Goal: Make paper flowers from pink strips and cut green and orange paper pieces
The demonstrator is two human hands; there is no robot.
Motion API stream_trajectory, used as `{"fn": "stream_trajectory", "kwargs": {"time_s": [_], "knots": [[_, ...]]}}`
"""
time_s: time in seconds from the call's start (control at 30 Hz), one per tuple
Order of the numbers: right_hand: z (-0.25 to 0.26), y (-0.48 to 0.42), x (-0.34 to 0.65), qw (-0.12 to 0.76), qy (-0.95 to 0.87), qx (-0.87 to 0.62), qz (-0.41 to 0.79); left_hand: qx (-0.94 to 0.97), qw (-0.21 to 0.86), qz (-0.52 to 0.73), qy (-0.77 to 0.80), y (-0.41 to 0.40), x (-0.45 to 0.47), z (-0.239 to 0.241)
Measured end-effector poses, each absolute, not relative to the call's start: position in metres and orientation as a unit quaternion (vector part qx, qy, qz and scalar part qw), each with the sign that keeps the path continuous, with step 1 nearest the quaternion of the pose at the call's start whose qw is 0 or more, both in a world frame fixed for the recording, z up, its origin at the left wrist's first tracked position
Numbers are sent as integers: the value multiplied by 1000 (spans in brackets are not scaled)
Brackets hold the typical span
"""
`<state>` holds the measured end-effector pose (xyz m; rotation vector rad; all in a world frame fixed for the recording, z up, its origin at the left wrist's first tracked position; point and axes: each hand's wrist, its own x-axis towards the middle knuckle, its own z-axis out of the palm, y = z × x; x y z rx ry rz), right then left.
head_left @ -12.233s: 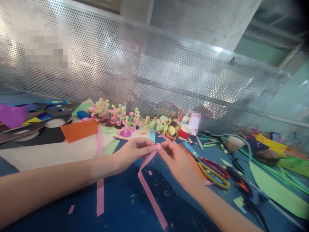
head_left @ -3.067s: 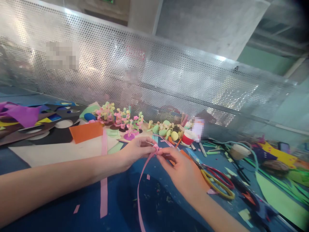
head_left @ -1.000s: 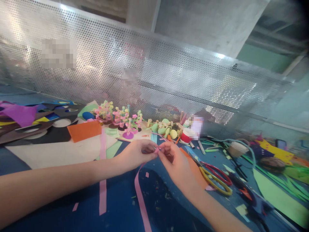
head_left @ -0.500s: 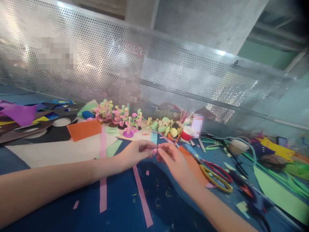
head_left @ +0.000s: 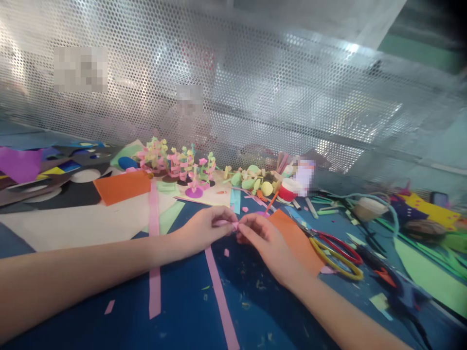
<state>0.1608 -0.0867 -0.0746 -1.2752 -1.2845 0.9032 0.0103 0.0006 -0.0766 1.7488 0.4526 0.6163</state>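
Head view: left hand [head_left: 204, 231] and right hand [head_left: 264, 238] each pinch one pink paper strip [head_left: 222, 291] end, fingertips clamped, above the counter [head_left: 182, 316].

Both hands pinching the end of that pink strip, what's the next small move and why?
Probably another small fold at the pinched end. The left hand and right hand meet fingertip to fingertip on a tiny pink bunch, while the rest of the pink strip lies flat and unfolded on the blue table, so plenty of strip remains to work.
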Motion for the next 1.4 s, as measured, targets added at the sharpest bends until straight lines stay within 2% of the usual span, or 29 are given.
{"fn": "stream_trajectory", "kwargs": {"time_s": [0.27,0.57,0.83,1.13,1.4], "knots": [[-75,-88,158,526,-566,-528,352,802,478,264,242,0,10,-71],[-72,-88,161,530,-513,-540,405,782,512,268,234,-1,9,-73],[-73,-88,161,522,-523,-546,394,790,492,265,254,0,10,-76],[-72,-89,160,542,-518,-540,382,776,527,269,220,-3,9,-72],[-71,-89,161,527,-494,-543,429,767,534,273,227,3,10,-79]]}}
